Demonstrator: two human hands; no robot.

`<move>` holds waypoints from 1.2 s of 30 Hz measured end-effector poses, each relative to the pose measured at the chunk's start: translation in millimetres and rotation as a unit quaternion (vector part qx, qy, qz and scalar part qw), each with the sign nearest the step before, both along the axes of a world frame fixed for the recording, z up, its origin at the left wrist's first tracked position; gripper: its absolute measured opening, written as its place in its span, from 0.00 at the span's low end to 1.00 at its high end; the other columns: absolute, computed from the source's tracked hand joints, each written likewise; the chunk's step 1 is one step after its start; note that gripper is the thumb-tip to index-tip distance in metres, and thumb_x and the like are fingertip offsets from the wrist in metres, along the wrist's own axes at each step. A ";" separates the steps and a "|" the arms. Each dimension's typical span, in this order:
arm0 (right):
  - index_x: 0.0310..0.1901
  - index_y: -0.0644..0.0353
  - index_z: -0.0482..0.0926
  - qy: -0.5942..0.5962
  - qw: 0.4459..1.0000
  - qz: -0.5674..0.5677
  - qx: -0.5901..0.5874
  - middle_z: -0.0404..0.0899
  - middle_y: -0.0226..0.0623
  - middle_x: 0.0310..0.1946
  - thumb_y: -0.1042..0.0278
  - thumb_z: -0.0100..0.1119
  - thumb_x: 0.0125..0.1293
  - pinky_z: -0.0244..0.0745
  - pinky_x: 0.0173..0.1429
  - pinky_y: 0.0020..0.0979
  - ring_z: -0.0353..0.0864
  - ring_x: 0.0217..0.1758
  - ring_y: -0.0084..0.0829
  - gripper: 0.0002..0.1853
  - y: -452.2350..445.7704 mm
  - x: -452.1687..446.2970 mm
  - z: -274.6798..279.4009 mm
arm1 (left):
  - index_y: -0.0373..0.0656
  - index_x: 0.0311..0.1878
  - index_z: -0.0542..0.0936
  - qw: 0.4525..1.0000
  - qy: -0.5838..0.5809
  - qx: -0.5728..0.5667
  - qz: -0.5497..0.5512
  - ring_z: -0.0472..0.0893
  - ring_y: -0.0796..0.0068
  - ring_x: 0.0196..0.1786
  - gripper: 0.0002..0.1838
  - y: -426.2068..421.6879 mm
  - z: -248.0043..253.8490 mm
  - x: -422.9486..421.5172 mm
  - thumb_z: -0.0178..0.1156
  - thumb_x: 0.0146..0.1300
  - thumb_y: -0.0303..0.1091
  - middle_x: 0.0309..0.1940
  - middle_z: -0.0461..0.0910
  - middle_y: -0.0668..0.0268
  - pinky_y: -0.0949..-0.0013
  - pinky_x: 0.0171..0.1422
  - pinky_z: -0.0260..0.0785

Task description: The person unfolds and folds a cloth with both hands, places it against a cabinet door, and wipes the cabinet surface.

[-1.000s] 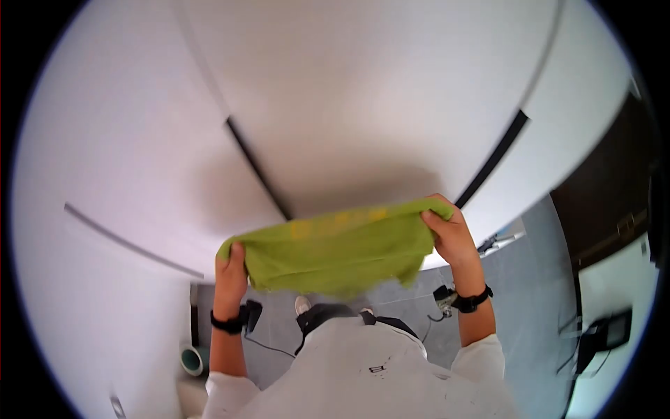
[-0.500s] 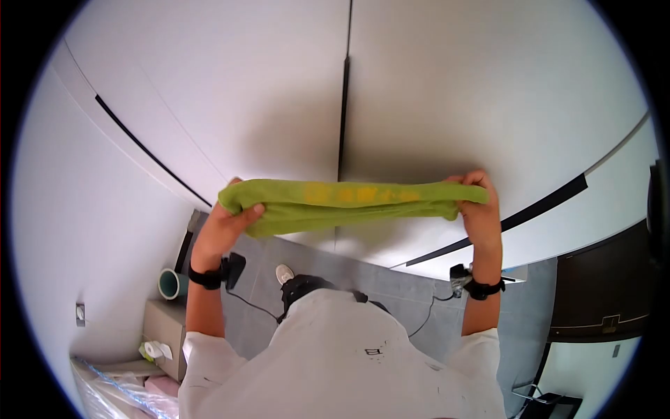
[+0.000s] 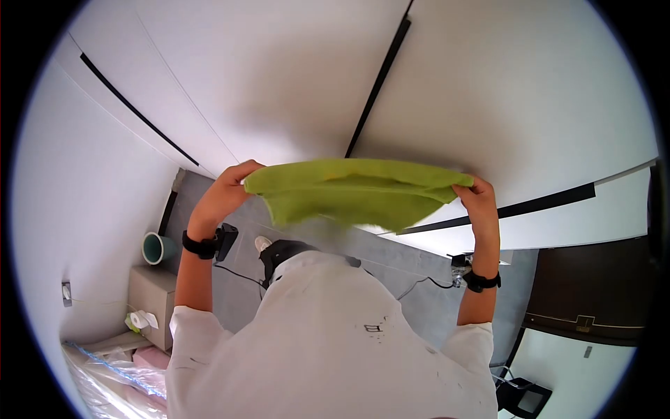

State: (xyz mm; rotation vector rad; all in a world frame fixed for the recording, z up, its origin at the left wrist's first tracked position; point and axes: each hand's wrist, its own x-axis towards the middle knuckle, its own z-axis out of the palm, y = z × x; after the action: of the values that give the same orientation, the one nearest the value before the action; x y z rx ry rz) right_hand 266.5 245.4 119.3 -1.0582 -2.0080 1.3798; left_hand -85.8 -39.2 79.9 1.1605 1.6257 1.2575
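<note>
A green cloth (image 3: 349,185) with a faint yellow print is stretched between my hands in front of the white cabinet doors. My left hand (image 3: 229,192) grips its left end, fingers closed at the upper corner. At the opposite end my right hand (image 3: 478,195) pinches the cloth between thumb and fingers. The lower part hangs loose and looks slightly blurred. Each wrist wears a black strap with a small device, and a cable runs from each.
White cabinet doors (image 3: 293,77) with black handle strips stand ahead. To the left are a beige bedside cabinet (image 3: 150,297), a green bin (image 3: 158,248) and a plastic-covered bed (image 3: 112,380). A dark door (image 3: 586,290) and a black chair (image 3: 523,398) are at the right.
The cloth has opened from a narrow folded band into a wider piece, with its lower part swinging down. Both hands still hold its ends. My view has turned slightly.
</note>
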 end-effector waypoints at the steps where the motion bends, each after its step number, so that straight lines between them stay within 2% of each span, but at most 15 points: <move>1: 0.43 0.65 0.81 -0.036 0.999 0.017 0.023 0.79 0.30 0.27 0.74 0.57 0.61 0.66 0.33 0.22 0.72 0.27 0.15 0.10 0.9 2.8 0.0 | 0.33 0.45 0.78 0.998 0.061 0.004 0.015 0.75 0.82 0.41 0.10 -2.8 -4.3 -2.3 0.55 0.60 0.21 0.37 0.78 0.68 0.77 0.44 0.67; 5: 0.44 0.66 0.79 -0.093 0.980 0.083 -0.157 0.80 0.36 0.28 0.72 0.52 0.65 0.70 0.30 0.23 0.76 0.27 0.21 0.10 13.1 23.2 -2.9 | 0.35 0.47 0.79 0.997 0.000 -0.015 0.070 0.76 0.82 0.33 0.11 -4.6 -0.5 9.6 0.55 0.61 0.24 0.31 0.78 0.69 0.78 0.37 0.68; 7: 0.46 0.65 0.76 0.184 0.875 0.158 -0.419 0.82 0.43 0.30 0.69 0.47 0.69 0.70 0.25 0.24 0.80 0.26 0.27 0.11 24.7 33.2 -27.7 | 0.37 0.52 0.78 0.980 -0.157 -0.108 0.060 0.77 0.82 0.24 0.14 -1.4 2.6 17.5 0.51 0.65 0.26 0.25 0.78 0.67 0.78 0.30 0.69; 8: 0.46 0.65 0.76 0.184 0.874 0.156 -0.421 0.82 0.43 0.30 0.69 0.47 0.69 0.70 0.25 0.24 0.80 0.26 0.27 0.11 21.2 33.0 -33.0 | 0.37 0.52 0.78 0.980 -0.157 -0.110 0.059 0.77 0.82 0.24 0.14 -0.7 -1.7 21.6 0.51 0.65 0.26 0.25 0.78 0.67 0.78 0.30 0.69; 10: 0.47 0.64 0.72 0.187 0.898 -0.006 -0.399 0.82 0.45 0.30 0.67 0.46 0.70 0.71 0.23 0.23 0.82 0.26 0.28 0.11 0.4 15.6 -38.8 | 0.37 0.57 0.74 0.919 -0.380 -0.056 0.086 0.78 0.81 0.22 0.17 -1.1 -23.2 31.2 0.46 0.69 0.30 0.27 0.80 0.65 0.78 0.24 0.70; 11: 0.48 0.62 0.71 0.172 0.902 -0.032 -0.396 0.83 0.46 0.32 0.63 0.48 0.70 0.73 0.23 0.23 0.84 0.28 0.30 0.12 -3.2 9.4 -41.0 | 0.37 0.57 0.74 0.919 -0.379 -0.056 0.087 0.78 0.81 0.22 0.17 -3.1 -36.2 32.6 0.46 0.69 0.30 0.27 0.80 0.65 0.78 0.24 0.70; 14: 0.47 0.60 0.72 0.111 0.930 -0.043 -0.349 0.83 0.44 0.32 0.57 0.52 0.69 0.77 0.26 0.23 0.85 0.30 0.30 0.15 -16.7 -8.1 -48.5 | 0.37 0.58 0.72 0.837 -0.547 0.010 0.021 0.80 0.79 0.25 0.18 -22.0 -76.5 27.3 0.44 0.70 0.33 0.29 0.82 0.65 0.76 0.28 0.72; 16: 0.46 0.59 0.73 0.093 0.941 -0.050 -0.322 0.83 0.44 0.32 0.51 0.55 0.67 0.78 0.28 0.23 0.85 0.30 0.30 0.18 -21.0 -14.4 -52.5 | 0.39 0.53 0.74 0.729 -0.671 -0.042 0.130 0.82 0.76 0.29 0.15 -25.9 -83.6 34.9 0.45 0.70 0.35 0.33 0.83 0.63 0.75 0.31 0.73; 20: 0.46 0.60 0.74 0.114 0.947 -0.114 -0.278 0.83 0.42 0.32 0.50 0.56 0.66 0.78 0.28 0.23 0.85 0.30 0.30 0.19 -31.2 -27.8 -43.7 | 0.41 0.48 0.74 0.701 -0.684 -0.068 0.193 0.83 0.72 0.33 0.12 -21.1 -65.9 52.3 0.47 0.70 0.36 0.36 0.84 0.61 0.73 0.35 0.73; 24: 0.45 0.60 0.75 0.145 0.945 -0.098 -0.276 0.83 0.41 0.31 0.50 0.55 0.67 0.76 0.25 0.22 0.85 0.28 0.29 0.19 -39.7 -34.3 -26.8 | 0.42 0.46 0.75 0.752 -0.628 -0.031 0.197 0.83 0.69 0.36 0.11 -29.0 -67.8 42.7 0.51 0.69 0.39 0.39 0.84 0.60 0.71 0.35 0.73; 26: 0.45 0.61 0.75 0.150 0.946 -0.057 -0.282 0.83 0.41 0.28 0.52 0.53 0.69 0.75 0.24 0.22 0.84 0.27 0.29 0.18 -37.9 -31.6 -29.1 | 0.43 0.47 0.75 0.759 -0.615 -0.024 0.214 0.83 0.69 0.37 0.11 -41.8 -65.8 27.7 0.52 0.69 0.40 0.39 0.84 0.60 0.70 0.35 0.73; 28: 0.45 0.61 0.74 0.162 0.916 0.113 -0.350 0.83 0.41 0.26 0.54 0.52 0.70 0.76 0.24 0.21 0.84 0.26 0.29 0.16 -25.4 -23.8 -32.5 | 0.46 0.47 0.74 0.800 -0.546 0.017 0.246 0.83 0.68 0.39 0.13 -45.9 -59.8 15.7 0.54 0.68 0.43 0.38 0.84 0.62 0.71 0.35 0.72; 30: 0.48 0.62 0.74 0.154 0.909 0.153 -0.356 0.84 0.45 0.32 0.56 0.51 0.70 0.78 0.27 0.23 0.85 0.32 0.32 0.17 -24.6 -30.7 -30.1 | 0.47 0.47 0.74 0.828 -0.493 0.041 0.265 0.83 0.70 0.39 0.12 -48.1 -35.2 12.3 0.54 0.67 0.44 0.37 0.83 0.64 0.72 0.35 0.71; 33: 0.54 0.64 0.72 0.164 0.938 0.057 -0.300 0.81 0.52 0.43 0.59 0.51 0.70 0.82 0.32 0.28 0.84 0.44 0.39 0.18 -44.0 -49.5 -11.7 | 0.48 0.45 0.74 0.869 -0.401 0.063 0.283 0.82 0.73 0.37 0.12 -41.9 -14.1 5.5 0.55 0.67 0.45 0.36 0.82 0.67 0.74 0.34 0.69; 36: 0.51 0.63 0.73 0.230 0.951 0.031 -0.202 0.81 0.42 0.41 0.63 0.53 0.69 0.82 0.34 0.26 0.84 0.42 0.33 0.15 -57.1 -66.1 5.1 | 0.50 0.43 0.74 0.886 -0.361 0.073 0.281 0.79 0.77 0.35 0.08 -31.6 6.2 2.0 0.56 0.67 0.42 0.36 0.79 0.71 0.76 0.34 0.65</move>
State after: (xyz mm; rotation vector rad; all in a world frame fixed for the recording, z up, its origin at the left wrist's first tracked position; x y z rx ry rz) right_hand 200.4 188.3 124.4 -0.7366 -1.4646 1.9194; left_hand -83.8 -70.8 86.2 0.1876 1.3147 1.9124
